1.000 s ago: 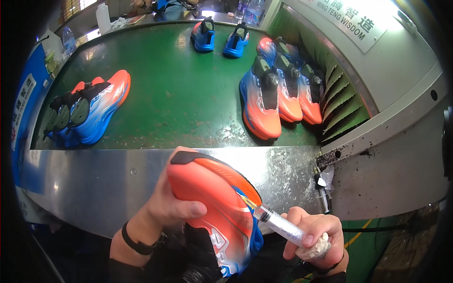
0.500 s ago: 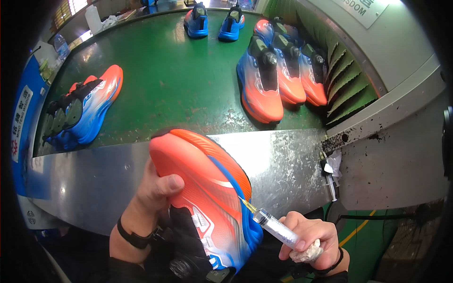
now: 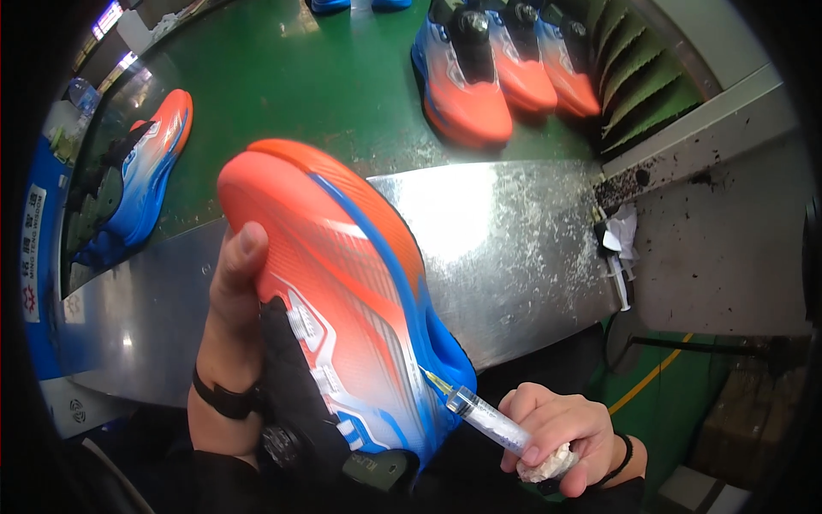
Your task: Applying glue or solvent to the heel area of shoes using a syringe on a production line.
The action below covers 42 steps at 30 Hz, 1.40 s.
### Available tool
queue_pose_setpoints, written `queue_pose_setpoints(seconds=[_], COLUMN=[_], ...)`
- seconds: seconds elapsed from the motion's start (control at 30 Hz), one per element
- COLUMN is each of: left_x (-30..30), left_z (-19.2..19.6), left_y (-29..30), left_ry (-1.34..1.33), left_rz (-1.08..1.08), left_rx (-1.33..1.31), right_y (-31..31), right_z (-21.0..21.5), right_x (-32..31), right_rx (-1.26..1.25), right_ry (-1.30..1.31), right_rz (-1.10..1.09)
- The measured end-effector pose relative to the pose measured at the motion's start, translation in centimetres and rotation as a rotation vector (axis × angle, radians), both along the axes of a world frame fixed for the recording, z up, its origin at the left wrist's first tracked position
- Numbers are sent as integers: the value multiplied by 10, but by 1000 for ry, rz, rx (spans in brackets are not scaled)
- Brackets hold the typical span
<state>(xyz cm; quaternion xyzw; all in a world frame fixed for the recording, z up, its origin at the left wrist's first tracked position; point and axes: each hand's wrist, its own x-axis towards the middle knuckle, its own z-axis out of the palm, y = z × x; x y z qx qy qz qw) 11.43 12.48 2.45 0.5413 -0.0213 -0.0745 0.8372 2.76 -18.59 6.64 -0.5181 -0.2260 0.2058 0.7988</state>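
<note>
My left hand [image 3: 235, 287] grips a coral, white and blue sneaker [image 3: 342, 283] by its black-collared side, thumb up near the toe. The shoe is tilted, so its side and part of the orange and blue sole face me. In my right hand [image 3: 561, 433] is a clear syringe [image 3: 490, 421] with a yellowish needle tip [image 3: 437, 381]. That tip meets the seam between upper and blue midsole toward the heel. A whitish crumpled lump [image 3: 548, 464] sits at the syringe's rear, within my right fingers. The left fingers behind the shoe are hidden.
Similar sneakers stand on the green belt [image 3: 291, 103], some at the right [image 3: 467, 86] and some at the left [image 3: 145, 180]. A metal ledge [image 3: 522, 257] lies before it. Another syringe [image 3: 616, 274] hangs by the grey machine panel [image 3: 719, 248] at right.
The needle tip has slid along the seam toward the heel. The sneaker and my left hand appear further up and left, and the whole view has shifted.
</note>
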Motion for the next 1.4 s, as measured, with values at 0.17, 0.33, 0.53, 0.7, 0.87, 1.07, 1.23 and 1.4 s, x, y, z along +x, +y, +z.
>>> queue_pose_setpoints(seconds=[0.17,0.33,0.53,0.7,0.87,1.07,1.23,1.4], left_x=[5,13,-3,-6,-14,-68,-187,-148], left_z=[-6,-39,-54,-65,-40,-27,-3,-13], left_y=[-10,23,93,157,157,139,139,113], left_ry=[101,-70,-18,5,99,233,345,433], left_rz=[39,196,190,172,100,153,194,272], left_rx=[-256,-50,112,253,295,317,331,305], right_y=[-11,-22,-34,-40,-39,-26,-21,-4], right_z=[-8,-17,-29,-43,-53,-65,-66,-66], right_x=[-10,-23,-36,-42,-44,-37,-27,-27], right_rx=[-28,-17,3,27,41,-38,-62,-130], right_ry=[18,51,75,78,32,-95,-167,-203], right_rz=[21,-7,-9,-73,-125,-167,-218,-219])
